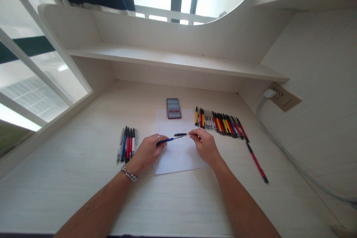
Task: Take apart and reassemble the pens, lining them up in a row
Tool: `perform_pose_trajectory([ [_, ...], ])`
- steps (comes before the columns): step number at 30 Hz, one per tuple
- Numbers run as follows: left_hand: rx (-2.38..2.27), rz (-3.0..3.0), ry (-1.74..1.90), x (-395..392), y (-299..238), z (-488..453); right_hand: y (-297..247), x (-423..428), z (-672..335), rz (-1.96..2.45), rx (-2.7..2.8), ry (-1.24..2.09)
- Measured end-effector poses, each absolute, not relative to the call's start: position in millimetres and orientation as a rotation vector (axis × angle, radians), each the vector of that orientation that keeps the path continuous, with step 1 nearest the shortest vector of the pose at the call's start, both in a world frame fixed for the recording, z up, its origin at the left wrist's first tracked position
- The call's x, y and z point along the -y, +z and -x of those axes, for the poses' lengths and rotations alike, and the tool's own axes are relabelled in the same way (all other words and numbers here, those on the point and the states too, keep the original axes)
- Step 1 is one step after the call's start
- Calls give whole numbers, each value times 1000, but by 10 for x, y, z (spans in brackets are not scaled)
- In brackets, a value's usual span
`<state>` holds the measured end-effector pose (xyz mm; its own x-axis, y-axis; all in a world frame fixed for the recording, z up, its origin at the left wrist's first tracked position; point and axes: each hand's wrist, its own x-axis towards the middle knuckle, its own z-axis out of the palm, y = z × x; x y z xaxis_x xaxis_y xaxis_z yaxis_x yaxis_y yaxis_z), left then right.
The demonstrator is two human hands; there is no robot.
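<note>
My left hand (152, 149) is closed around a blue pen barrel (165, 141), from which a thin dark refill sticks out to the right. Close to the refill's tip, my right hand (205, 145) is pinched, with thumb and index finger together. Whatever those fingertips hold is too small to make out. A short black pen part (180, 134) lies on the white paper (178, 160) just beyond the refill. Both hands are over the paper's left and right edges.
Several pens (128, 144) lie in a row left of my left hand. A longer row of pens (223, 123) is at the back right, and a red and black pen (257, 161) lies apart. A small dark rectangular object (173, 108) sits behind; a cable (275, 139) hangs right.
</note>
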<state>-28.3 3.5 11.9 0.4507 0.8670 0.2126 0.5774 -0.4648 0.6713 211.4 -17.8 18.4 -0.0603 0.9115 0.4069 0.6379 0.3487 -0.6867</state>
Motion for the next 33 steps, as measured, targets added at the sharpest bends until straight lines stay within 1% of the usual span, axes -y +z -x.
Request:
perform_pose_trajectory([
  [17,-1190,-2220,715,-23,103,274,190,205,-2013,1339,1899,375],
  [33,-1178,-2223,742,-19,111,276,227,207,-2081,1356,1877,353],
])
